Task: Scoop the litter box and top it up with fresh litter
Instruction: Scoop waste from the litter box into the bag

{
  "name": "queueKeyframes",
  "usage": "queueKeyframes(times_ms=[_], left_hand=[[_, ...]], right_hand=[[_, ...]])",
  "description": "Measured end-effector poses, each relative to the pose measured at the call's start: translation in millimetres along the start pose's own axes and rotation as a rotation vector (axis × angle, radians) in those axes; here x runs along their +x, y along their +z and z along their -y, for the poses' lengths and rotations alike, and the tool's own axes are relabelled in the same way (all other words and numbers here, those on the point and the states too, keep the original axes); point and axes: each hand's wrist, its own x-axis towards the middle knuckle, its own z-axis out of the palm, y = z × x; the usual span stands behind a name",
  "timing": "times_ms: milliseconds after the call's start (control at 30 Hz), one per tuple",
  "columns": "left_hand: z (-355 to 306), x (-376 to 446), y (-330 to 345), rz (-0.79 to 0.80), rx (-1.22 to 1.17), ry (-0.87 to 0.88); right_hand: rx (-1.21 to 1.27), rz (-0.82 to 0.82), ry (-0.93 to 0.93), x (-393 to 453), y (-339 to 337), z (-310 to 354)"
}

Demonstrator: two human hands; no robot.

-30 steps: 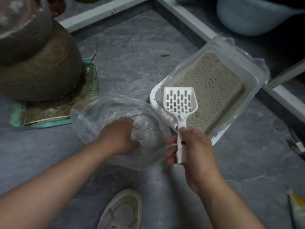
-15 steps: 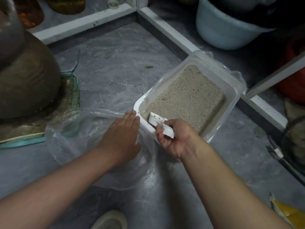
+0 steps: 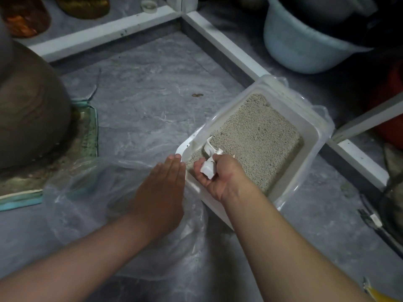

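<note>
A white litter box (image 3: 322, 136) lined with clear plastic sits on the grey floor, filled with beige litter (image 3: 257, 136). My right hand (image 3: 218, 177) grips the handle of the white slotted scoop (image 3: 210, 160), whose head is dug into the litter at the box's near left corner and mostly buried. My left hand (image 3: 162, 192) lies flat with straight fingers on a clear plastic bag (image 3: 87, 203), its fingertips touching the box's near left rim.
A large brown jar (image 3: 28, 118) stands on a teal tray (image 3: 91, 127) at the left. A pale blue bucket (image 3: 301, 44) sits beyond a white floor ledge (image 3: 224, 46) at the upper right. A yellow packet (image 3: 379, 295) shows at the bottom right corner.
My right hand lowered the scoop from above the box and pushed its head into the litter. My left hand left the bag's inside and came to rest flat by the box's rim.
</note>
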Motion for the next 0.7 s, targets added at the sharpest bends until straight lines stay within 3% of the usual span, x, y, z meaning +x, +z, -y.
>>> queueKeyframes(times_ms=[433, 700], left_hand=[[1, 0, 9, -0.031, 0.004, 0.025], [5, 1, 7, -0.018, 0.007, 0.034]], right_hand=[[-0.168, -0.087, -0.103, 40, -7, 56], [-0.107, -0.099, -0.149, 63, 8, 89]])
